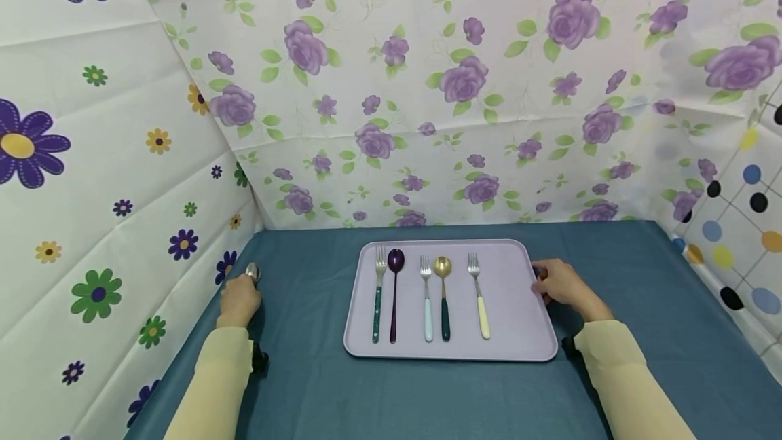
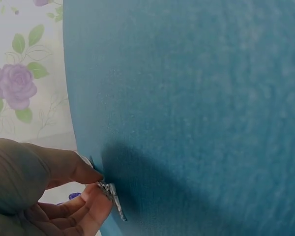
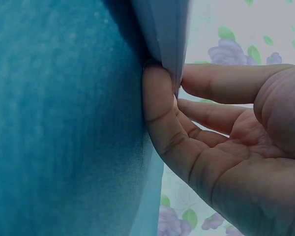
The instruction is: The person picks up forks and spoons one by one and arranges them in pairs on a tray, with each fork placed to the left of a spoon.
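Note:
On the left of the table, my left hand (image 1: 239, 299) pinches a silver spoon between thumb and fingers; its rounded bowl (image 1: 253, 271) shows past the hand. In the left wrist view the spoon's ornate silver handle (image 2: 114, 196) sticks out below the fingertips, and the rest is hidden by the hand. My right hand (image 1: 565, 285) grips the right edge of a pale lilac tray (image 1: 519, 304), thumb on the rim and fingers under it, as the right wrist view shows close up.
Upright on the tray lie a green-handled fork (image 1: 377, 304), a purple spoon (image 1: 394, 290), a light-blue-handled fork (image 1: 427, 311), a gold spoon with dark green handle (image 1: 444, 304) and a yellow-handled fork (image 1: 481, 307). Flowered cloth (image 1: 366, 87) hangs behind the blue tablecloth (image 1: 305, 386).

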Motion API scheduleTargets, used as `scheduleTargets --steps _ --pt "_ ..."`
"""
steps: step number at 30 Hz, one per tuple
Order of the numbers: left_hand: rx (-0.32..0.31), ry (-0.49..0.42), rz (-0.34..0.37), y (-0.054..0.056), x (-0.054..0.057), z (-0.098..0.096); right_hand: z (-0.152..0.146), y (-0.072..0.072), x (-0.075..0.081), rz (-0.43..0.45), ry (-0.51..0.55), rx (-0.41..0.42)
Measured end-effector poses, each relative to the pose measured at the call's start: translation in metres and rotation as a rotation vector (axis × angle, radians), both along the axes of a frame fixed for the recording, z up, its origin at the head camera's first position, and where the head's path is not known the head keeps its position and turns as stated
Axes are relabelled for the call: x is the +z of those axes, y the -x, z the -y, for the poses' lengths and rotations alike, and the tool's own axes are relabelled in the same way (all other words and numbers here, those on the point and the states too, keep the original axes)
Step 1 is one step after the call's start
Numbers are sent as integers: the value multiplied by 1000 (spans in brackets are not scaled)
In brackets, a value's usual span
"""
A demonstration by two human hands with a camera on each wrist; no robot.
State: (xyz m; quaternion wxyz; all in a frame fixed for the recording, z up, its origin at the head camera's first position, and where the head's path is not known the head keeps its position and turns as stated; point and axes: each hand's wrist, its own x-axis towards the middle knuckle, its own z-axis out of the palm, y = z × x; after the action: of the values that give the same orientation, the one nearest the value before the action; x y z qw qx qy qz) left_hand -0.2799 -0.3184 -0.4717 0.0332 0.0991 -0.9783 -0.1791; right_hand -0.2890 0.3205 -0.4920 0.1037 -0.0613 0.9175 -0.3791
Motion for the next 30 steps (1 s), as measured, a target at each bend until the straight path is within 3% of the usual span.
scheduleTargets --steps 8,17,30 --pt "25 -19 48 -1 2 2 0 0 1 -1 6 3" --pt "-21 4 26 -1 1 -3 0 0 1 -4 2 7" --pt "-22 -6 6 4 10 -18 -1 1 -1 14 25 1"
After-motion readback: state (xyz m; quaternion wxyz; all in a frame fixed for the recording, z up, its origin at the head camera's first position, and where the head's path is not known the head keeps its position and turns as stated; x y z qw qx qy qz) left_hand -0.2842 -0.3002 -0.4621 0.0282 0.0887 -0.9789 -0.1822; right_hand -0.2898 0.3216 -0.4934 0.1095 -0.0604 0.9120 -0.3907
